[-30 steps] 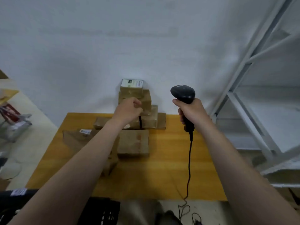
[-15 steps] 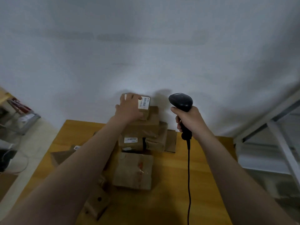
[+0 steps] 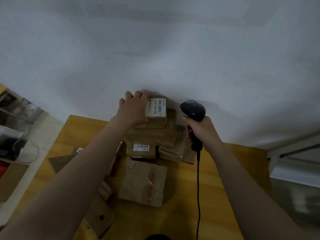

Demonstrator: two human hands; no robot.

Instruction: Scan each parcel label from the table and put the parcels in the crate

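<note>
Brown parcel (image 3: 156, 119): topmost on the stack (image 3: 152, 135), label (image 3: 155, 108) upward, grasped by the left hand (image 3: 133, 111).
Scanner (image 3: 193, 110): clasped by the right hand (image 3: 202, 129), just right of the parcel.

A dim white wall (image 3: 155, 49) meets grey shelving (image 3: 294, 148) at right.

Not much to report on the person, honestly. The left forearm (image 3: 78, 179) and right forearm (image 3: 242, 170) are both uncovered from the wrist right down to the bottom of the shot. The left hand (image 3: 133, 110) and right hand (image 3: 202, 129) are bare too. There's a dark rounded bit (image 3: 156, 237) low between the arms, can't tell what it is.
</note>
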